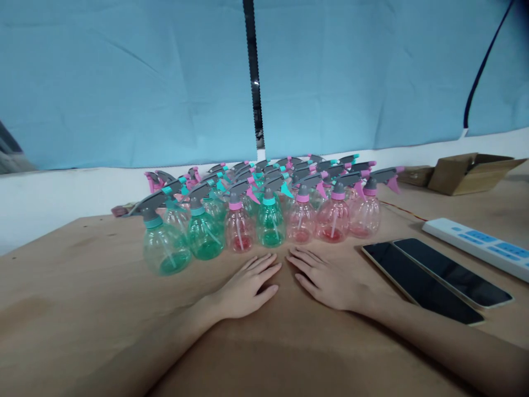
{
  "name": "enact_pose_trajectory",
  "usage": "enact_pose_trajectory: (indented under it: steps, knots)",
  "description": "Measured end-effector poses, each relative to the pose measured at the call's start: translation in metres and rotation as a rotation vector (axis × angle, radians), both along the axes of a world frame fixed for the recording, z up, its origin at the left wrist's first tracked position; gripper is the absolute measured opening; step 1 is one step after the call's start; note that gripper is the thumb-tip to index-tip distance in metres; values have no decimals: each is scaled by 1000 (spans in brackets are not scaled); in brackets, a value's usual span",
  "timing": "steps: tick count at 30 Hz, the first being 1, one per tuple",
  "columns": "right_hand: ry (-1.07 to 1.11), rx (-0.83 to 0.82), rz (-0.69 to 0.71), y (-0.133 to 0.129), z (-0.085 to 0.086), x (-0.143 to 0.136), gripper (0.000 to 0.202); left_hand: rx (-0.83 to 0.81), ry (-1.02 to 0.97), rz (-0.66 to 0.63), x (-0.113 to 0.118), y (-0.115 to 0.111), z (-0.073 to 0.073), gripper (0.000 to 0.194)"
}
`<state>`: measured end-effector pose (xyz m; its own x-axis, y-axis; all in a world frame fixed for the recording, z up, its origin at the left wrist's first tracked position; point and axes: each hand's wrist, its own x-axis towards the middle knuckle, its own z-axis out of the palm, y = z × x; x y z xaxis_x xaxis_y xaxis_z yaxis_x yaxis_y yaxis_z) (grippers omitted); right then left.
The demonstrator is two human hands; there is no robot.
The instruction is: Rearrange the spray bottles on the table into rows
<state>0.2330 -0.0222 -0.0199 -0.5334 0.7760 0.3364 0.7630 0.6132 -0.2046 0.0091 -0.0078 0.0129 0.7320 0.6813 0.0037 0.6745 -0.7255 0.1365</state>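
Note:
Both hands lie flat on the wooden table (103,331), palms down. My left hand (247,286) has its fingers stretched out and holds nothing; closest to it are a clear pink spray bottle (239,229) and a green spray bottle (270,223). Just to the right rests my right hand (330,278), also open and without anything in it, in front of another pink spray bottle (301,223). A gap separates the two hands. Several more spray bottles with grey trigger heads stand upright in rows behind, partly hiding one another. The leftmost green bottle (167,248) stands slightly forward.
Two dark-screened phones (421,281) (454,273) lie side by side near my right forearm. Beyond them is a white power strip (479,242) with a thin cord. An open cardboard box (467,176) sits at the back right. Blue sheeting (144,82) hangs behind the table.

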Motion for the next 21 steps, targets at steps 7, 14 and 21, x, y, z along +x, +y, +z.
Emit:
enact_pose_trajectory:
  steps: [7, 14, 21]
  knots:
    - [-14, 1, -8, -1, 0, 0, 45, 5, -11, -4, 0, 1, -1, 50]
    - [-22, -4, -8, -1, 2, 0, 45, -5, -24, -2, -1, 0, 1, 50]
    - [-43, 0, -13, -1, 2, -1, 46, 120, -46, -33, 0, -2, -2, 41]
